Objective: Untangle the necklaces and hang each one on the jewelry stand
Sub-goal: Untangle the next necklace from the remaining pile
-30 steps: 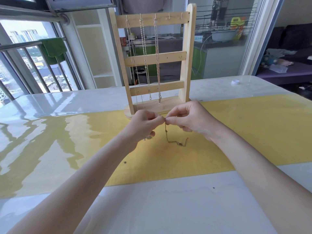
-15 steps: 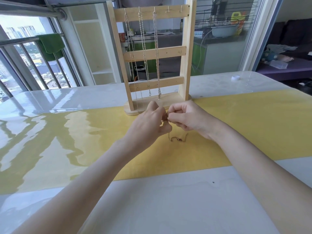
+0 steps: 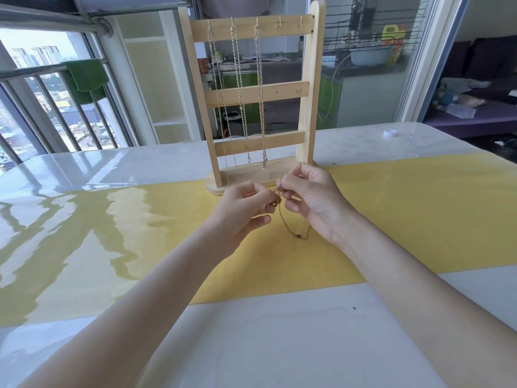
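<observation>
The part of the gold necklace (image 3: 284, 219) between the left hand (image 3: 246, 208) and the right hand (image 3: 310, 197), at centre frame, is covered by the curled fingers; whether it is knotted there cannot be told. Its clasp, lower centre, is too small to make out. The top of the wooden stand (image 3: 312, 88) reaches the upper edge. Both forearms run off the bottom edge.

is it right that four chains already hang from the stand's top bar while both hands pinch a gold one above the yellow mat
Not quite: the head view shows three chains on the stand's top bar, not four; the two hooks on the right are bare. The rest holds: the left hand and right hand both pinch the gold chain above the yellow mat.
</observation>
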`<state>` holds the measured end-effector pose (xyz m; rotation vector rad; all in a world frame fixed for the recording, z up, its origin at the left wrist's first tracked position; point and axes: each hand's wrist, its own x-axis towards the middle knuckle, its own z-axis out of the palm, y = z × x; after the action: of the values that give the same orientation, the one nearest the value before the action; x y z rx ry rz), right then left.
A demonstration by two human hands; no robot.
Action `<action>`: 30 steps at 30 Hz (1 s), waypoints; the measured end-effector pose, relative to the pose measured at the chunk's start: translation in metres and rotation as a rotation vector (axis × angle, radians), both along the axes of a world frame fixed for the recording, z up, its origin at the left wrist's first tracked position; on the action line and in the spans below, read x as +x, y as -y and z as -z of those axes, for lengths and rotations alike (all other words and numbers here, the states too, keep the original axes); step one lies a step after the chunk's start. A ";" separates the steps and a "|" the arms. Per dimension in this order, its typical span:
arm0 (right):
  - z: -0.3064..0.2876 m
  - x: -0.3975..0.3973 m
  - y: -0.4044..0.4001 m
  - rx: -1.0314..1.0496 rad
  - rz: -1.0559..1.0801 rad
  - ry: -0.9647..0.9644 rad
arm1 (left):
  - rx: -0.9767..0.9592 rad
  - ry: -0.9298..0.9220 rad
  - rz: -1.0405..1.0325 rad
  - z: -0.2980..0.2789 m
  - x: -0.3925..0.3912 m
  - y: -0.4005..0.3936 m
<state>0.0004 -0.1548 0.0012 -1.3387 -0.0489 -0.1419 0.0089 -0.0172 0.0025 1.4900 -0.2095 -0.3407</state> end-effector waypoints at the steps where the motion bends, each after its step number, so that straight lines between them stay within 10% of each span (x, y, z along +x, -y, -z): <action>1: 0.000 0.000 0.001 0.047 -0.006 -0.015 | -0.024 -0.041 0.039 -0.001 0.000 0.000; 30: -0.005 0.002 0.010 0.152 -0.117 -0.042 | -0.033 -0.044 0.014 -0.005 0.003 -0.005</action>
<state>0.0024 -0.1649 0.0057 -1.1837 -0.0795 -0.0185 0.0124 -0.0123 0.0076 1.4481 -0.1903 -0.3792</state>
